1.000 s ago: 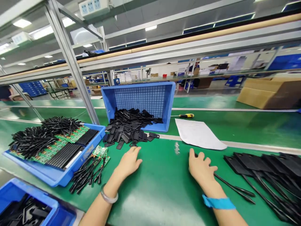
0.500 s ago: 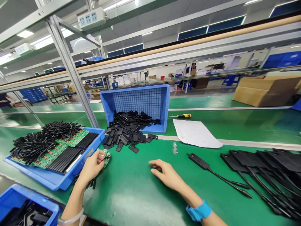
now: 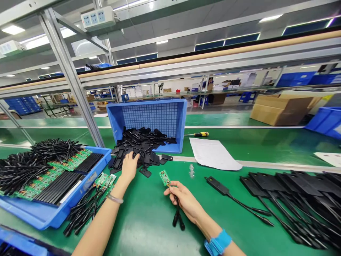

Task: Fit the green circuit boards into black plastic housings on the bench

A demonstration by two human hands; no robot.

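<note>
Circuit board (image 3: 164,177), small and green, is held up just above the worktop (image 3: 149,227) by the right hand (image 3: 186,201), near the middle of the view. Its long axis is tilted, with the free end pointed up and away to the left and the lower end turned toward the hand. A black cable (image 3: 176,209) is attached at that lower end, runs down past the palm, and its two dark ends are laid on the worktop.

The right fingers (image 3: 170,190) are closed narrowly, thumb against forefinger, where the board meets the cable. The left hand (image 3: 129,165) is stretched forward, palm down, onto the pile of black covers (image 3: 141,145) spilled from the tilted blue bin (image 3: 149,115). Its fingers are loosely spread and are touching the covers; whether one is gripped cannot be told.

Bare green surface is left around and below the right hand. To the left it is bounded by loose boards with cables (image 3: 103,180) and the blue tray (image 3: 90,177). To the right it is bounded by a single black housing with a lead (image 3: 221,185) and, further out, a row of the same pieces (image 3: 293,188). A paper sheet (image 3: 213,154) and a screwdriver (image 3: 198,134) are lying beyond, well apart from both hands.
</note>
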